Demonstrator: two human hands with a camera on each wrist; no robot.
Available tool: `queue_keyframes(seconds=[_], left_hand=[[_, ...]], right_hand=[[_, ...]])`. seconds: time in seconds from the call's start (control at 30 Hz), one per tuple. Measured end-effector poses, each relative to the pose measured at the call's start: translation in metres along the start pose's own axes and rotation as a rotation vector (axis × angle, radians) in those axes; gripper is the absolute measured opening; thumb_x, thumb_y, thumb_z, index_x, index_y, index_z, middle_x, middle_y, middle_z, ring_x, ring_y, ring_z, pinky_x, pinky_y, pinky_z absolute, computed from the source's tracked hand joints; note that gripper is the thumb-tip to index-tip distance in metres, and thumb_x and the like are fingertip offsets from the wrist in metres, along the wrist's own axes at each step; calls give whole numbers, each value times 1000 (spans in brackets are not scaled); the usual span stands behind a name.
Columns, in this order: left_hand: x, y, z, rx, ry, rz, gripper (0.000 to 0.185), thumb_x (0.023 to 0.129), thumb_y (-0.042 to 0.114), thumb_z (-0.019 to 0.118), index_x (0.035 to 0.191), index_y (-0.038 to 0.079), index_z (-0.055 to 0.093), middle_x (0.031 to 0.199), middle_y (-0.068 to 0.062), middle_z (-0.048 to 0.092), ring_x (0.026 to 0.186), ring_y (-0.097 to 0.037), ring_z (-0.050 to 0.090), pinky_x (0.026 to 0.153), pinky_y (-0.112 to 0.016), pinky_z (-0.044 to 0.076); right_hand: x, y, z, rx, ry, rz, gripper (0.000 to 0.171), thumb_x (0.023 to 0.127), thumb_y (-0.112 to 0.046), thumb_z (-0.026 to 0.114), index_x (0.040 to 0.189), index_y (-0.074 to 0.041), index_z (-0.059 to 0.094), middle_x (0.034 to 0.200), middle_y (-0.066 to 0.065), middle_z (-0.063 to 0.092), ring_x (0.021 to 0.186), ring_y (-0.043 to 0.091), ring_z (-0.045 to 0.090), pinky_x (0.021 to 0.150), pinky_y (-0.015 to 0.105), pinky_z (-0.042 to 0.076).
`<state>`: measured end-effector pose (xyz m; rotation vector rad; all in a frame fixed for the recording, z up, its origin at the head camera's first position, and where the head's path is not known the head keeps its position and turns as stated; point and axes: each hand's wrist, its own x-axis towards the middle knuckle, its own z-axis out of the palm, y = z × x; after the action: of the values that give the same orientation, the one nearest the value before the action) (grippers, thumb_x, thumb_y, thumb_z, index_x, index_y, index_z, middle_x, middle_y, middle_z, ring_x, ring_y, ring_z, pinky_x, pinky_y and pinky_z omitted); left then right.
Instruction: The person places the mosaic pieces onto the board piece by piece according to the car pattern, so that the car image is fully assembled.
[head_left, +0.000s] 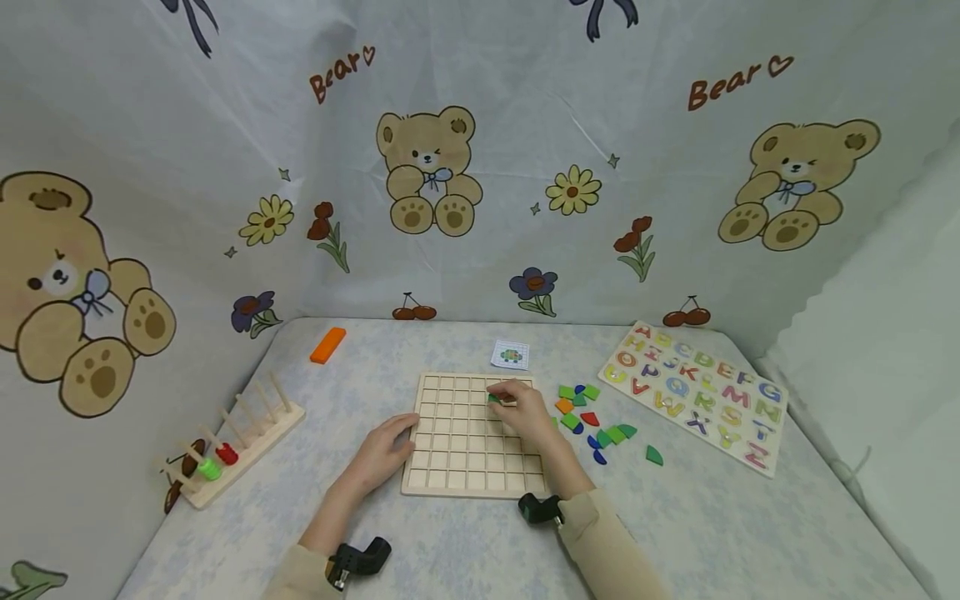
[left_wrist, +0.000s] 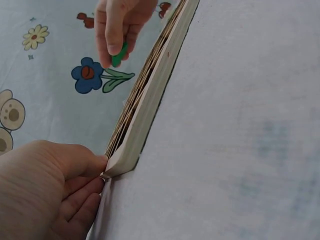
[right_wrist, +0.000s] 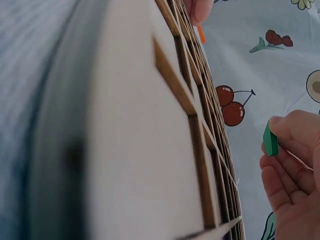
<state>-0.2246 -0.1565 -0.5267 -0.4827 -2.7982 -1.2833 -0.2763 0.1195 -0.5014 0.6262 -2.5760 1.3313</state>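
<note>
A: What does the right hand (head_left: 525, 412) carry?

B: Its grip pinches a small green flat piece (head_left: 494, 398), smooth and thin-edged, between thumb and fingertips. The piece is held just above the far right part of the pale wooden grid board (head_left: 450, 467), over the upper rows of cells. In the right wrist view the piece (right_wrist: 270, 140) shows edge-on, a narrow green sliver against the fingers (right_wrist: 287, 170).

A: And the left hand (head_left: 386, 454)?

B: It rests at the board's left edge, fingers loosely bent and touching the near left corner; the left wrist view shows the fingers (left_wrist: 75, 165) against that corner of the board (left_wrist: 145, 115). This grip is not closed round the board.

A: Describe the board.

B: Square, unpainted light wood, divided by thin raised slats into rows of shallow square cells. It lies flat on the counter (head_left: 712, 517), which is covered in a soft, pale, mottled cloth.

A: What lies round it?

B: Just right of the board, a loose scatter of flat coloured pieces (head_left: 592, 421): green, orange, red and blue, some curved. Farther right, a wooden alphabet puzzle board (head_left: 701, 396) with painted letters. Beyond the board's far edge, a small printed pattern card (head_left: 511, 355). Far left, an orange rectangular block (head_left: 327, 344); near left, a wooden peg rack (head_left: 240, 442) bearing a few coloured rings.
</note>
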Motion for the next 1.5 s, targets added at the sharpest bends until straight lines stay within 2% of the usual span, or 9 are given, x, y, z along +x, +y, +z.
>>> queue_keyframes(seconds=[0.2,0.33,0.8,1.17,1.23,1.3,1.5], left_hand=[[0,1,0,9,5,6,46,92,9,60,136,2,50,139,-13,46,130,-29,39,105,-46,35],[1,0,1,21,12,12,46,91,7,61,135,1,50,138,-15,46,129,-31,40,104,-46,35],[1,-1,2,29,20,10,46,91,7,61,135,0,50,138,-14,47,129,-30,40,105,-45,35],[-1,1,2,27,17,8,45,91,7,60,135,0,51,138,-16,47,129,-31,41,104,-46,35],[-1,1,2,30,20,9,45,91,7,60,135,0,51,138,-16,47,129,-31,41,104,-46,35],[-1,1,2,31,24,18,45,91,6,61,135,0,51,138,-16,47,129,-31,41,104,-46,35],[0,1,1,28,22,23,45,91,7,60,135,0,50,138,-15,47,129,-31,41,104,-47,35]], right_hand=[[-2,4,4,14,4,67,25,86,-6,69,111,-2,67,103,6,63,95,22,61,83,34,52],[-4,11,7,-7,5,79,26,86,-8,69,112,-4,67,101,5,63,93,20,60,81,34,52],[-5,21,13,-136,-24,-33,28,86,-8,69,113,-5,67,102,3,64,89,18,54,74,32,48],[-8,20,13,-178,-29,-77,28,84,-8,71,112,-5,68,101,2,65,79,15,48,66,30,41],[-8,19,13,-152,-24,-60,29,85,-8,71,113,-5,67,103,2,65,82,16,51,68,30,44],[-8,18,14,-73,-21,-12,28,86,-9,70,114,-5,67,104,3,65,87,16,56,73,29,49],[-8,-1,5,305,22,123,27,89,-6,65,113,6,63,106,17,64,98,29,61,84,32,52]])
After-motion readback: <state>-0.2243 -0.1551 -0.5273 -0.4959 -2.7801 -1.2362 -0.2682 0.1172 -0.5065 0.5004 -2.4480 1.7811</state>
